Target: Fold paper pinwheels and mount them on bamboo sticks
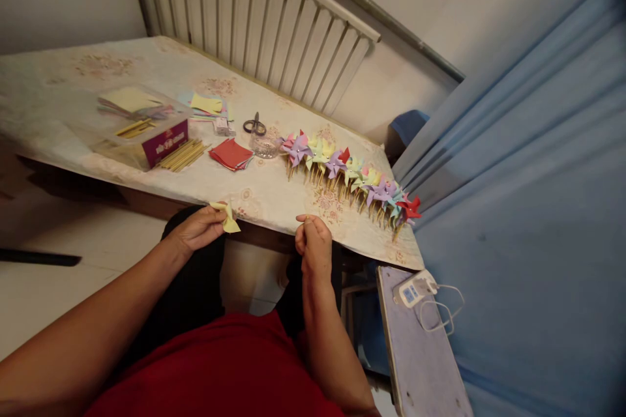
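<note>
Red shirt front (215, 371), closest to the lens; dark trousers (195, 280) just beyond.

Left hand (199, 228): thumb and fingertips pinching the gathered folds of one yellow paper pinwheel head (231, 223), without visible stick. Location: at the near edge of the floral tablecloth (274, 202), loose points toward the right hand (315, 238). Right hand: fingers curled in, thumb pressed to the index finger, well apart from the yellow paper; any small item between, cannot tell.

Handling, by judgement: very light; thin, springy, apt to open out if loosened; easily creased, prone to tearing at any slit; little slip against dry skin. Best hold: at the overlapped centre, thumb and index finger flat against the layered points; outer vanes best left unsqueezed, to spare the curves.

Also on the cloth: finished pinwheels (337, 166) on stems, long row at right, mixed pastels and red; clear dish (265, 147), contents too small to tell; dark-handled scissors (256, 121), just behind; red paper squares (231, 154), stacked; thin wooden sticks (183, 156), loosely bundled beside a clear plastic box (167, 143) with purple label.
</note>
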Tool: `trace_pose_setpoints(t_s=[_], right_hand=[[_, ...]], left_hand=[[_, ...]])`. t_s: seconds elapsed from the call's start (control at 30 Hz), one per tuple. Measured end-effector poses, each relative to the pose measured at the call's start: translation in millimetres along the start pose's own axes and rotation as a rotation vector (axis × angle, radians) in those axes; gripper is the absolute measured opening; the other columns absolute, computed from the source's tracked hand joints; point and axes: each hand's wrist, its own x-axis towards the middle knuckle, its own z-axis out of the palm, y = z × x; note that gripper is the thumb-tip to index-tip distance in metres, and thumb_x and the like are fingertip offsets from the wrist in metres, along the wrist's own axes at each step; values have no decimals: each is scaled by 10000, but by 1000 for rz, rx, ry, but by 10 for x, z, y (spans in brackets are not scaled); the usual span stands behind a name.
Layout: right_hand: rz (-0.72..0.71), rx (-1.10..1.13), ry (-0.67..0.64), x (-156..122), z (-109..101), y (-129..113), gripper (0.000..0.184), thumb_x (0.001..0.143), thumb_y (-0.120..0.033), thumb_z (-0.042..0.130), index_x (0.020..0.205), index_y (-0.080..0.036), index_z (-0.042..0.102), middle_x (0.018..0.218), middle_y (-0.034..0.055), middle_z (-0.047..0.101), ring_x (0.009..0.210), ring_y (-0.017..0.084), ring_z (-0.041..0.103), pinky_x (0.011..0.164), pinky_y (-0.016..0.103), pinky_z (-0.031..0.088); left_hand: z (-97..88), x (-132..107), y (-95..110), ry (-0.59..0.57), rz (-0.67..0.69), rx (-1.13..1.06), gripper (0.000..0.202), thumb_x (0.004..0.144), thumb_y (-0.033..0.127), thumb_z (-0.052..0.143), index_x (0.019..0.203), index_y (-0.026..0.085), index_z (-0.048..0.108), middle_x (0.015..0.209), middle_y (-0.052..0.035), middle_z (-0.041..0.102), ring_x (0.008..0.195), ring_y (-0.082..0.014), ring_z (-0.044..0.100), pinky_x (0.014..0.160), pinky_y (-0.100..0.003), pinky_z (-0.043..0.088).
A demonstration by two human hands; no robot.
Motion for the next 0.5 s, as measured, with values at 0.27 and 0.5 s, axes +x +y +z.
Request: trace_pose_setpoints(t_s=[0.27, 0.5], right_hand=[[2, 32, 14, -2, 7, 2, 230, 761, -323, 552, 921, -176, 626, 493, -101, 501, 346, 40, 236, 376, 192, 143], [-1, 7, 17, 4, 1, 1, 206, 793, -381, 552, 849, -188, 600, 444, -110, 459, 335, 43, 233, 370, 192, 136]], left_hand=[[-32, 22, -7, -17, 0, 6, 229, 596, -1, 797, 766, 125, 708, 711, -61, 692, 649, -170, 670, 657, -277, 589], [-35, 15, -5, -8, 2, 4, 241, 600, -11, 783, 769, 142, 703, 704, -53, 686, 655, -175, 671, 658, -281, 585]])
